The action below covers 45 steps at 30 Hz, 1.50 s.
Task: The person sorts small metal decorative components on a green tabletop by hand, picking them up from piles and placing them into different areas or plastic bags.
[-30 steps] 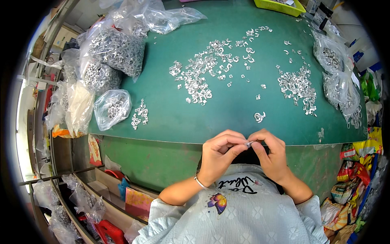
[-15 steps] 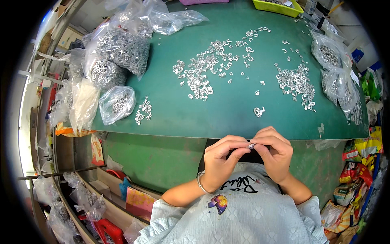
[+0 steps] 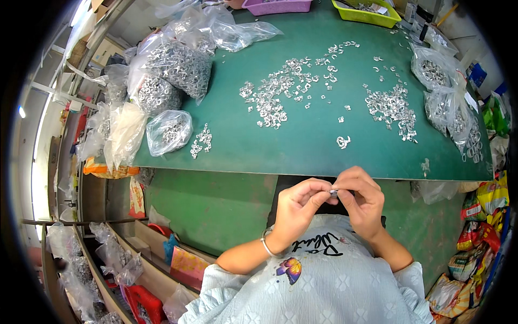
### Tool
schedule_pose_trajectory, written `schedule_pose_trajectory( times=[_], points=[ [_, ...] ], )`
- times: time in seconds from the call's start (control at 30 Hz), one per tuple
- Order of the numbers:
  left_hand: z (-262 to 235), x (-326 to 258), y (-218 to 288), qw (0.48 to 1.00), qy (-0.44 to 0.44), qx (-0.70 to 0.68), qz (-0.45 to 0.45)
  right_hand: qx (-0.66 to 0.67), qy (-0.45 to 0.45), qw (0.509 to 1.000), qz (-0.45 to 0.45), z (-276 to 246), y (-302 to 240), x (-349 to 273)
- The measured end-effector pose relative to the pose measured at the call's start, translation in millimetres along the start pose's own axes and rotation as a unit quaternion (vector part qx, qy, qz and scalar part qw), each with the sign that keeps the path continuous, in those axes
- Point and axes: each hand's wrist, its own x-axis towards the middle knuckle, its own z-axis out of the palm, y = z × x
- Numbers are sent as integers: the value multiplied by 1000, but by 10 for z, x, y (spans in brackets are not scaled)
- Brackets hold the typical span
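Observation:
My left hand and my right hand meet just in front of the table's near edge. Between their thumbs and fingertips they pinch a small silvery metal piece, mostly covered by the fingers. Its exact shape cannot be made out. Beyond the hands, a little cluster of curved metal pieces lies on the green table. A larger scatter of small metal pieces spreads across the middle, and another pile of metal pieces lies to the right.
Clear plastic bags of metal parts crowd the table's left side, with an opened bag near a small heap. More bags line the right edge. A purple tray and a yellow-green tray stand at the back.
The view has shifted slightly, so the table and bags appear a little moved. Both hands still pinch the small piece together, with the fingers slightly rearranged around it.

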Motion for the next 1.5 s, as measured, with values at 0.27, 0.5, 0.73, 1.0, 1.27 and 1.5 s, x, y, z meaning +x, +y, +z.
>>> schedule_pose_trajectory(
  times=[0.27,0.5,0.73,1.0,1.27,1.5],
  points=[
    [12,-3,-52,996,43,19,69,-186,33,978,-92,49,31,15],
    [-45,106,-12,992,-9,74,104,-133,-36,990,-25,-82,-15,160],
    [35,277,16,995,-32,70,56,-10,11,992,125,-193,95,146],
    [-69,421,-184,989,-69,118,56,-128,1,992,-2,-196,153,258],
    [-111,557,-254,973,-74,-112,-189,-59,61,987,137,-88,192,166],
    [-80,679,-389,921,-86,-273,-262,-141,51,976,159,-166,178,248]
  ],
)
